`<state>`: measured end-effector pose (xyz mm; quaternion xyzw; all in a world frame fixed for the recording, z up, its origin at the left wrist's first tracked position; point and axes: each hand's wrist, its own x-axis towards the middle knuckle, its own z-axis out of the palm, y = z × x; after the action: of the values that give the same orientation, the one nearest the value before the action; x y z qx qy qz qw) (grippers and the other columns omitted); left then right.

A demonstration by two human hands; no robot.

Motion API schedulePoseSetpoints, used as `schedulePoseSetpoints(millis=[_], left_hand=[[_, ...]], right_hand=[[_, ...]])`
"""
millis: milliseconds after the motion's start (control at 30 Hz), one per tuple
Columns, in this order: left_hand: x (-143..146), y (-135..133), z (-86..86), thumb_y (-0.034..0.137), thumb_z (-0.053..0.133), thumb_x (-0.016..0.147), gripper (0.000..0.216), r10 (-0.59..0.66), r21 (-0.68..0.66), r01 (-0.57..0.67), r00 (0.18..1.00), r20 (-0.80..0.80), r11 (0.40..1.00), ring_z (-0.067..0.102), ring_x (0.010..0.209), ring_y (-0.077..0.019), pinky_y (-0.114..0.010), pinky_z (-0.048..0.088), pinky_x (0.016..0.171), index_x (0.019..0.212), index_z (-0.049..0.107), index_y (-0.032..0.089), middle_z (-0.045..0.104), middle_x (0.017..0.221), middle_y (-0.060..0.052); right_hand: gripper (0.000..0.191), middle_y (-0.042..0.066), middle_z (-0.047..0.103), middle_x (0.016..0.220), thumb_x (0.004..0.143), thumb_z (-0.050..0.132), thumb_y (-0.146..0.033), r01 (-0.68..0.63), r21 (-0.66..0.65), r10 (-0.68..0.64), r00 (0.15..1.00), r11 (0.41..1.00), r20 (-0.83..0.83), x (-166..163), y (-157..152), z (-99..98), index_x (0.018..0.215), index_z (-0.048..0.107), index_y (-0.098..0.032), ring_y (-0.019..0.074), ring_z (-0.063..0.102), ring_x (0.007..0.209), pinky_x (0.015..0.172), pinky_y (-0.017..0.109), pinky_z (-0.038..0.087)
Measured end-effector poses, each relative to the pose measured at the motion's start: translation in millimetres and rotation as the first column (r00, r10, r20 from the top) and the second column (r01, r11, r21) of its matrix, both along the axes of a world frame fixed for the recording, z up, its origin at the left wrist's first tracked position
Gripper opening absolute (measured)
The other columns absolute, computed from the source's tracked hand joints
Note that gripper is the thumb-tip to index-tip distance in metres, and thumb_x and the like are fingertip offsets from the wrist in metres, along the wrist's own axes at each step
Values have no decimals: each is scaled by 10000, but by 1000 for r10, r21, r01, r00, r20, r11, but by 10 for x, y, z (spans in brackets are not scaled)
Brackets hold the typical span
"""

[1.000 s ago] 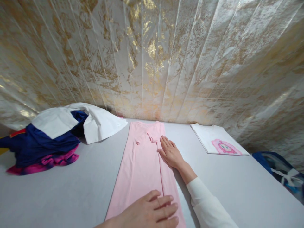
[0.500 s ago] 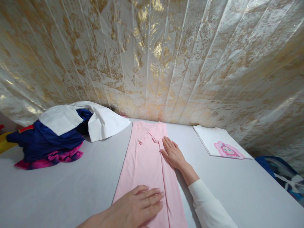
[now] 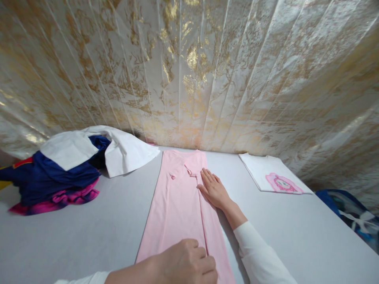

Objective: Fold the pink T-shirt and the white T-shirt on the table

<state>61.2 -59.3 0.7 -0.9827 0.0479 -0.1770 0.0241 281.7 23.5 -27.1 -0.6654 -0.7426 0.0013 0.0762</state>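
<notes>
A long pink shirt (image 3: 180, 209) lies flat on the table, its sides folded inward and its sleeves turned in near the top. My right hand (image 3: 213, 188) rests flat and open on its upper right edge, fingers pointing away from me. Over the shirt's lower part, my left hand (image 3: 189, 262) is closed, knuckles up and fingers curled under. Its fingertips are hidden, so whether it grips the fabric cannot be seen. The shirt's near end runs out of view.
Left on the white table (image 3: 97, 240) is a heap of clothes: a white garment (image 3: 130, 152), a navy one (image 3: 56, 173) and a pink-and-purple one (image 3: 74, 197). A folded white T-shirt (image 3: 257, 173) with a pink print lies at right. A blue bag-like item (image 3: 349, 213) sits beyond the table's right edge.
My left hand has gone from flat with fingers stretched out to closed, and moved slightly right and nearer to me. My right hand stays in place on the shirt.
</notes>
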Motion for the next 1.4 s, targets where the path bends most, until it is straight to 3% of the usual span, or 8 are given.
schedulePoseSetpoints(millis=[300,433,600,733,867,1000,1200,1400], left_hand=[[0,-64,-245,162,543,917,190,-28,-44,31,998,58,999,402,452,-111,-284,289,433,737,491,192,506,599,53],[-65,-23,-100,220,465,976,214,33,-99,-28,998,55,995,437,472,-123,-292,308,448,770,519,191,526,598,40],[-497,289,124,147,321,1002,288,408,-294,-387,913,11,874,606,832,-161,-302,476,782,1172,552,168,664,942,-45],[-964,425,-87,195,298,1006,403,647,-226,-637,761,-32,737,519,1211,-196,-328,424,987,1380,448,178,540,1366,-95],[-1181,333,-347,341,372,1013,559,645,-87,-653,756,-111,752,373,1362,-202,-322,326,1077,1525,183,220,328,1531,-61],[-1151,285,-342,381,384,1009,645,650,-79,-664,745,-149,743,354,1376,-199,-325,279,1103,1531,30,247,267,1548,-46],[-1033,304,-266,438,422,981,764,603,-130,-654,744,-289,745,271,1415,-239,-383,235,1134,1510,-85,223,173,1564,-77],[-1084,280,-568,481,525,895,858,621,-100,-670,726,-296,736,242,1423,-285,-420,241,1133,1527,2,231,219,1556,-64]], right_hand=[[652,104,206,1569,980,261,-513,7,-7,-7,1000,1000,-8,1,5,-3,1491,278,-108,207,191,1450,1157,392,203],[652,107,216,1566,982,268,-508,9,-10,-9,1000,1000,0,-8,-3,9,1485,291,-95,207,193,1449,1160,388,200],[638,104,219,1566,984,283,-492,11,-3,-11,1000,1000,1,-8,-5,4,1487,286,-100,206,193,1449,1160,392,207],[626,109,223,1565,982,292,-468,27,-5,-27,1000,1000,-2,-27,-3,11,1489,280,-100,207,189,1450,1156,399,219],[625,124,234,1559,981,298,-462,64,-9,-64,998,998,30,-54,-22,26,1478,303,-83,218,214,1443,1151,399,229],[637,148,249,1550,975,322,-463,92,10,-93,994,996,58,-79,-53,17,1461,329,-51,244,225,1439,1147,412,242],[636,163,236,1551,969,352,-451,48,93,-53,997,995,50,-229,-72,-84,1464,323,-53,257,214,1440,1142,426,257],[683,172,242,1548,941,393,-502,57,109,-59,998,992,12,-348,-134,-196,1467,326,-71,289,208,1439,1123,479,281]])
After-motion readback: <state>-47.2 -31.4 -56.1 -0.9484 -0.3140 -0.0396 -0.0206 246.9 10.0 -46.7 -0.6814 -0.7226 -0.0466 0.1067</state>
